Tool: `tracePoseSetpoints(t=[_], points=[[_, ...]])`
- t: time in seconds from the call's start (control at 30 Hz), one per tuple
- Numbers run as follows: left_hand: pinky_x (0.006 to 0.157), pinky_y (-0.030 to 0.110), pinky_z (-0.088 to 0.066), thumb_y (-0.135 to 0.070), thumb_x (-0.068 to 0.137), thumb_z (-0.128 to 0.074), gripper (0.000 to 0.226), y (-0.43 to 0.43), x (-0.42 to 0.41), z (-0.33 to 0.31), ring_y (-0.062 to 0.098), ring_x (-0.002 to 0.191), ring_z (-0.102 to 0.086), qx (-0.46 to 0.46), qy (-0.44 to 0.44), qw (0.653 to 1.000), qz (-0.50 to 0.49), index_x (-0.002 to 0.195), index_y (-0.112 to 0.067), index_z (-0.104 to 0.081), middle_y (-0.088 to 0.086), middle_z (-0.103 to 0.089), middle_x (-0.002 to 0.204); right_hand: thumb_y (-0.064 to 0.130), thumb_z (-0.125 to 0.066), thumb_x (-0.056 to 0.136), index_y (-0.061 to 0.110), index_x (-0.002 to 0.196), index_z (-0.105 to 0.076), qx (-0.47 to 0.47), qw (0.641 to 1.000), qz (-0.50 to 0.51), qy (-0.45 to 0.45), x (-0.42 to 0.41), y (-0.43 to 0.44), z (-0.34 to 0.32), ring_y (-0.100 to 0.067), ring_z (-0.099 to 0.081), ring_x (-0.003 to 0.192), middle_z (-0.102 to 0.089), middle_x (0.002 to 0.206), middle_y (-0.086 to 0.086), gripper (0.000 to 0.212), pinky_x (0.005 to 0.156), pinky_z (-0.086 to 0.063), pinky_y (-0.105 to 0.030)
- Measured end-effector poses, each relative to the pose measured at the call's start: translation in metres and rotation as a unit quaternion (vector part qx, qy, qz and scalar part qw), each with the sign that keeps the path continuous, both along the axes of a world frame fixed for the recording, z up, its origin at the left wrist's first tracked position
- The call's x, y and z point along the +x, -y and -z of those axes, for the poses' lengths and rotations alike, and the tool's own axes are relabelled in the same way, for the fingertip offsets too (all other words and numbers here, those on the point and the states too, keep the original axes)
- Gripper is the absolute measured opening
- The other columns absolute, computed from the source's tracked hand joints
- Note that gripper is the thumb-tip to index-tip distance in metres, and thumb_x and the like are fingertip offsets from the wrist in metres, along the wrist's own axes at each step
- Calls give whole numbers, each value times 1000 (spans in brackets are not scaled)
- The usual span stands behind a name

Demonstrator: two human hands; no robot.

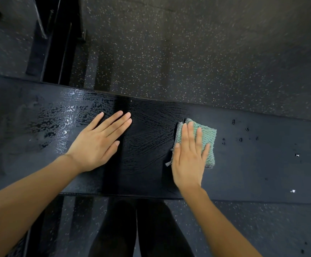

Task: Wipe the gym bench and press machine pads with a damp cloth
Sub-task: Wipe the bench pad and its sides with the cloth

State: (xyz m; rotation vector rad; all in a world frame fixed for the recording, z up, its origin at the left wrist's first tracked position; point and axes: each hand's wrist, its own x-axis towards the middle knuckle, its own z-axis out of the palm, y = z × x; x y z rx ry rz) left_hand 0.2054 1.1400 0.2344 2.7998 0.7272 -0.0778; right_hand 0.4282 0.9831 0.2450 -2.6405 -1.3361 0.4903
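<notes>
Bench: a black pad is seen running across the view, wet and streaked between the hands, with small tears toward the right.
Cloth: a folded green cloth is laid flat on the bench, right of centre.
Right hand: the cloth is pressed down by straight fingers; nothing is gripped.
Left hand: held flat on the bench, fingers straight, well apart from the cloth.
Floor: speckled dark rubber is seen beyond the bench.

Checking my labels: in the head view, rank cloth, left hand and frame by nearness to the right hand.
1. cloth, under the right hand.
2. left hand, on the bench, leftward.
3. frame, far upper left, past the bench.
</notes>
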Motion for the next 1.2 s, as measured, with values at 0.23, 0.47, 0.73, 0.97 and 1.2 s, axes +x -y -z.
tracePoseSetpoints(t=[0.23,0.47,0.73,0.97,1.2], points=[[123,46,-11,-33,100,-26,62,11,9,-1,20,154,-9,-1,-7,1000,-29,158,-11,-19,1,-13,166,31,-23,103,22,159,-18,-6,997,-56,42,-46,51,5,-17,-3,154,-10,166,10,56,120,-5,-49],[123,44,-10,-34,100,-26,63,19,23,-2,22,154,-10,10,-19,999,-44,157,-8,-19,5,-14,166,32,-25,103,26,158,-19,7,995,-88,45,-40,63,6,-15,-12,152,-15,165,12,56,119,-11,-49],[123,45,-10,-34,102,-27,62,45,96,-1,19,154,-6,0,-6,1000,21,158,-9,-15,4,-10,167,33,-17,103,28,159,-12,29,999,-38,5,29,-2,8,-10,0,153,-6,165,16,56,121,3,-48],[124,43,-6,-34,102,-26,62,46,116,0,18,154,-6,0,-10,1000,11,158,-8,-17,5,-10,167,33,-16,103,27,159,-11,28,997,-75,14,64,-12,8,-13,0,153,-6,166,13,57,122,2,-47],[124,42,-7,-35,102,-26,63,35,129,-1,18,154,-8,5,-18,999,26,158,-8,-16,6,-11,166,29,-28,101,23,157,-23,6,993,-114,38,63,66,0,-18,-15,152,-18,165,8,57,120,-12,-50]])
